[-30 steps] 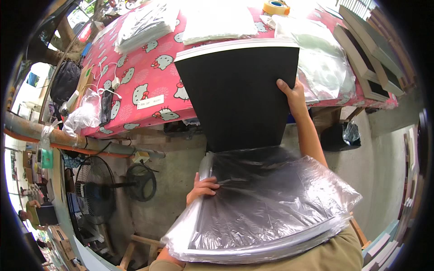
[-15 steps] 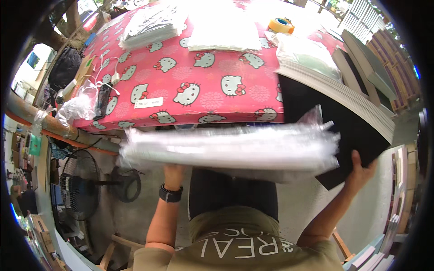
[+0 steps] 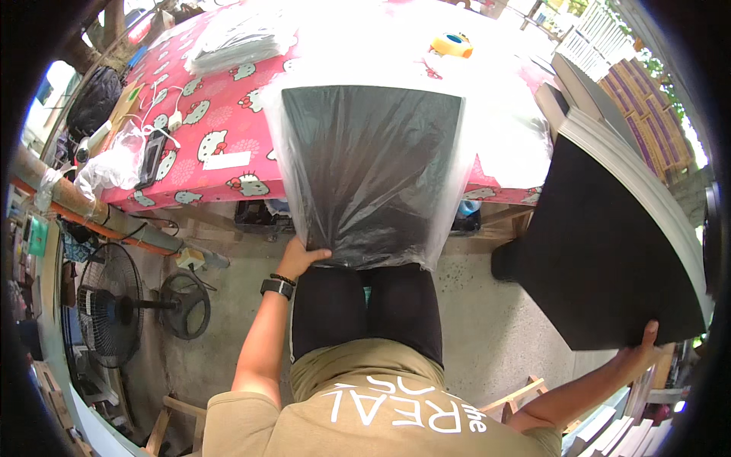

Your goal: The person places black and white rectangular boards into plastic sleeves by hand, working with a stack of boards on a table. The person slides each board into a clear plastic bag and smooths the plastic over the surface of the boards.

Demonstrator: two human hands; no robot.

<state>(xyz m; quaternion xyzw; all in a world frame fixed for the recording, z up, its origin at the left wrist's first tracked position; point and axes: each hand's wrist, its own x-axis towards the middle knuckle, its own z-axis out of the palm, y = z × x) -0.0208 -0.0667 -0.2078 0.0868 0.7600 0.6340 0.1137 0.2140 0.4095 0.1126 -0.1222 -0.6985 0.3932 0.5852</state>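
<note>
A dark flat sheet in a clear plastic sleeve [image 3: 373,167] slants from the table edge toward my thighs. My left hand [image 3: 299,257] pinches its near left corner, thumb on top and the other fingers hidden underneath. At the right, a thick stack of black-faced boards [image 3: 609,251] with pale layered edges hangs tilted beside the table. My right hand [image 3: 643,356] grips the near edge of that stack, thumb on the black face and fingers mostly hidden behind it.
A table with a pink patterned cover [image 3: 247,183] holds a pile of clear sleeves [image 3: 240,46], an orange tape roll [image 3: 451,46] and a phone [image 3: 152,158]. A black fan [image 3: 113,305] stands at the left. Stacked cartons [image 3: 647,114] rise at the far right.
The sleeved sheet has turned from nearly edge-on to showing its broad dark face. The black-faced stack and my right hand have moved right and nearer to me.
</note>
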